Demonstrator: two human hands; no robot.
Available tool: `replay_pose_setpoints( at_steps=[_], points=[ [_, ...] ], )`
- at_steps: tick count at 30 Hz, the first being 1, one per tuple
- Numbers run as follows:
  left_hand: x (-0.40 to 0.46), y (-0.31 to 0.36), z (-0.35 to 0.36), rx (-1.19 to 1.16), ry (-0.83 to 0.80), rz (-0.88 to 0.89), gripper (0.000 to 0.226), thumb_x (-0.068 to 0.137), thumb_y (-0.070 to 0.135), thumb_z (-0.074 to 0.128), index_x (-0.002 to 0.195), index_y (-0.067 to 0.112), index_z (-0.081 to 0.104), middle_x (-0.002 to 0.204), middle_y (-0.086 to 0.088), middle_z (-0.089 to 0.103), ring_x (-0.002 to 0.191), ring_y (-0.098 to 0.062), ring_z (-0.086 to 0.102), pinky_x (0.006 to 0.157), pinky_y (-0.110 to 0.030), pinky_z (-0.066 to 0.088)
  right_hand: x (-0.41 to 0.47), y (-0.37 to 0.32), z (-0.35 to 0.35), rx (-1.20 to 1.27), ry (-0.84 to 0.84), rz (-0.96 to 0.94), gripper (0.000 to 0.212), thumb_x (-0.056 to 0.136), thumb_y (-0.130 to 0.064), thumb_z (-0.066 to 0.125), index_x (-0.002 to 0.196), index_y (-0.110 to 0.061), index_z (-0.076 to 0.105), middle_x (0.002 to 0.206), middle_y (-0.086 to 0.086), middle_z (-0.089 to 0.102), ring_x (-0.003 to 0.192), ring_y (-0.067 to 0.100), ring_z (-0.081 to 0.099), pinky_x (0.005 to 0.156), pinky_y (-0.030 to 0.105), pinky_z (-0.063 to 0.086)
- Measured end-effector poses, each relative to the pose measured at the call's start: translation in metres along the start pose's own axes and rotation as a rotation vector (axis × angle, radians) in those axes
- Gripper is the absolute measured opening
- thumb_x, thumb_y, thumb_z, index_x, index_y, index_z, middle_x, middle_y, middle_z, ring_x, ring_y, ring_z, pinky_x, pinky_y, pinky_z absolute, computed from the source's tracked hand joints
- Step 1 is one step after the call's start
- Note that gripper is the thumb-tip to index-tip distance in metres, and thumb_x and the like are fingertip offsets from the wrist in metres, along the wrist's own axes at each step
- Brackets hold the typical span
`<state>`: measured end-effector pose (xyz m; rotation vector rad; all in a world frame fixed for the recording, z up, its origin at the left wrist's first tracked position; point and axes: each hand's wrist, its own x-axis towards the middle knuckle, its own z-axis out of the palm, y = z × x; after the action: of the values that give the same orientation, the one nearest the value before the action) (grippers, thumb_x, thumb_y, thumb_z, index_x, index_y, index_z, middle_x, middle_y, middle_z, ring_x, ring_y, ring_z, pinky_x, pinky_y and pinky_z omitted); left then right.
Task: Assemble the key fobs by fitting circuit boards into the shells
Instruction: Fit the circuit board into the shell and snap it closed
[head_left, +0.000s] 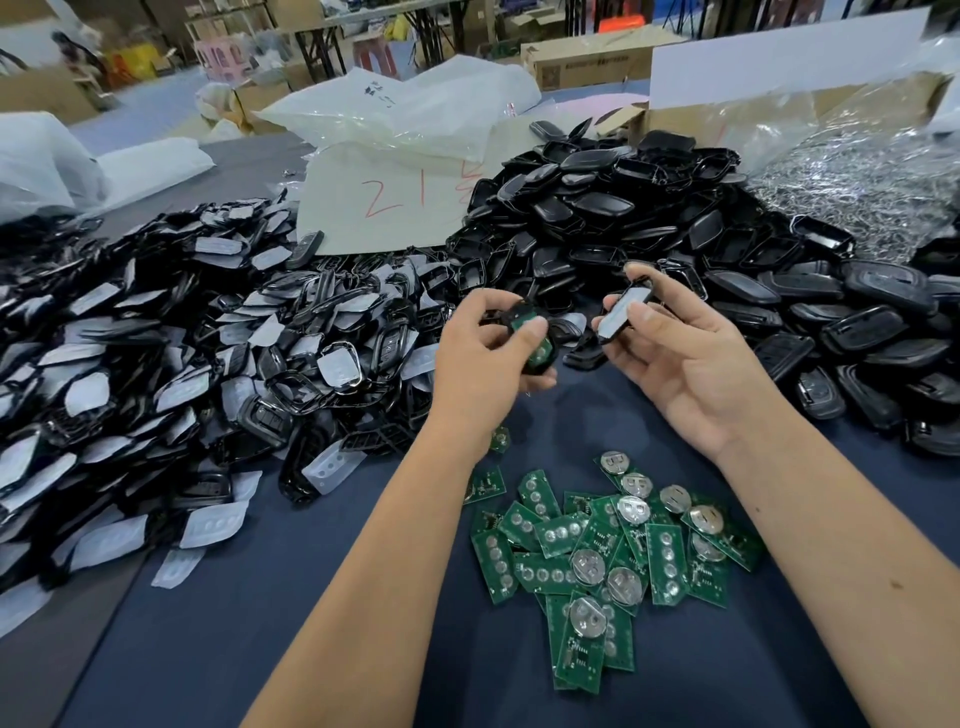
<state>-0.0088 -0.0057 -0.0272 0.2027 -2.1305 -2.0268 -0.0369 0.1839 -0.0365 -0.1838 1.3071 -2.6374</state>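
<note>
head view: the left hand (488, 348) grips a black shell half (537, 358) with a green circuit board (525, 325) lying in it, thumb pressed on the board's upper end. the right hand (675, 353) pinches a second shell piece (623, 309), pale face towards the camera, between thumb and curled fingers; it sits just beside the first, apart from it. whether the board is fully seated is hard to tell under the thumb. below the forearms a loose heap of circuit boards (613, 561) lies on the dark blue table (260, 623). a pile of shells with pale pads (182, 364) spreads left, a pile of black shells (649, 218) behind and right. plastic bags (405, 104) lie beyond.
</note>
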Motion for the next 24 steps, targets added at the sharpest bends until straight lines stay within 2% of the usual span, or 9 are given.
replay_pose_setpoints(
  at_steps=[3, 6, 9, 11, 13, 16, 19, 22, 24],
  points=[
    [0.002, 0.003, -0.002, -0.229, 0.014, -0.144, 0.017, 0.101, 0.005, 0.063, 0.115, 0.012, 0.063, 0.092, -0.012, 0.067, 0.064, -0.024, 0.072, 0.063, -0.032, 0.062, -0.002, -0.001, 0.001, -0.058, -0.032, 0.005, 0.047, 0.084, -0.009, 0.068, 0.130, -0.012, 0.065, 0.110, 0.010, 0.071, 0.102, 0.024, 0.072, 0.088, 0.032, 0.059],
    [0.002, 0.004, -0.001, -0.261, -0.010, -0.182, 0.020, 0.099, 0.000, 0.065, 0.116, 0.010, 0.065, 0.100, -0.020, 0.067, 0.068, -0.025, 0.073, 0.061, -0.028, 0.061, -0.004, 0.000, 0.004, -0.116, -0.060, 0.006, 0.048, 0.082, -0.007, 0.069, 0.129, -0.010, 0.066, 0.105, 0.015, 0.067, 0.116, 0.030, 0.069, 0.091, 0.034, 0.060],
    [0.002, 0.001, 0.001, -0.201, -0.005, -0.200, 0.021, 0.097, 0.002, 0.068, 0.116, 0.011, 0.066, 0.108, -0.034, 0.066, 0.078, -0.030, 0.068, 0.061, -0.028, 0.061, -0.004, 0.003, 0.005, -0.192, -0.076, -0.005, 0.048, 0.079, -0.008, 0.075, 0.127, -0.011, 0.069, 0.075, -0.005, 0.053, 0.115, 0.029, 0.070, 0.099, 0.039, 0.059],
    [0.002, -0.001, 0.002, -0.173, -0.003, -0.209, 0.022, 0.097, 0.003, 0.069, 0.117, 0.013, 0.067, 0.115, -0.037, 0.064, 0.083, -0.031, 0.064, 0.064, -0.030, 0.061, -0.004, 0.004, 0.004, -0.266, -0.097, -0.003, 0.047, 0.078, -0.011, 0.078, 0.124, -0.014, 0.071, 0.070, -0.013, 0.058, 0.117, 0.033, 0.069, 0.106, 0.045, 0.055],
    [0.002, -0.003, 0.002, -0.169, -0.001, -0.207, 0.022, 0.096, 0.004, 0.070, 0.116, 0.014, 0.068, 0.111, -0.035, 0.064, 0.077, -0.025, 0.064, 0.064, -0.030, 0.062, -0.004, 0.005, 0.004, -0.304, -0.105, 0.005, 0.047, 0.077, -0.013, 0.080, 0.124, -0.015, 0.072, 0.074, -0.014, 0.064, 0.122, 0.037, 0.067, 0.107, 0.046, 0.054],
    [0.004, -0.006, 0.001, -0.180, -0.002, -0.194, 0.022, 0.096, 0.005, 0.071, 0.115, 0.014, 0.068, 0.098, -0.020, 0.062, 0.062, -0.013, 0.062, 0.065, -0.031, 0.062, -0.004, 0.005, 0.005, -0.285, -0.081, 0.026, 0.050, 0.071, -0.018, 0.086, 0.120, -0.016, 0.076, 0.080, 0.000, 0.058, 0.114, 0.034, 0.068, 0.104, 0.044, 0.056],
    [0.004, -0.006, 0.001, -0.180, -0.010, -0.187, 0.022, 0.095, 0.005, 0.072, 0.114, 0.015, 0.069, 0.094, -0.015, 0.061, 0.058, -0.009, 0.061, 0.064, -0.031, 0.062, -0.003, 0.003, 0.006, -0.281, -0.073, 0.047, 0.053, 0.064, -0.025, 0.090, 0.116, -0.018, 0.079, 0.102, 0.021, 0.051, 0.107, 0.033, 0.066, 0.099, 0.041, 0.059],
    [0.004, -0.007, 0.002, -0.158, -0.012, -0.157, 0.023, 0.095, 0.005, 0.073, 0.113, 0.017, 0.069, 0.089, -0.011, 0.062, 0.058, -0.009, 0.062, 0.065, -0.032, 0.063, -0.005, 0.003, 0.007, -0.332, -0.053, 0.034, 0.051, 0.068, -0.021, 0.087, 0.118, -0.015, 0.077, 0.108, 0.035, 0.063, 0.103, 0.031, 0.068, 0.103, 0.050, 0.056],
    [0.004, -0.008, 0.002, -0.114, -0.009, -0.110, 0.023, 0.095, 0.005, 0.072, 0.111, 0.021, 0.069, 0.077, -0.004, 0.065, 0.057, -0.009, 0.063, 0.065, -0.035, 0.064, -0.006, 0.005, 0.008, -0.390, -0.022, 0.013, 0.049, 0.070, -0.020, 0.085, 0.118, -0.015, 0.076, 0.112, 0.035, 0.068, 0.100, 0.031, 0.068, 0.105, 0.056, 0.054]
  ],
)
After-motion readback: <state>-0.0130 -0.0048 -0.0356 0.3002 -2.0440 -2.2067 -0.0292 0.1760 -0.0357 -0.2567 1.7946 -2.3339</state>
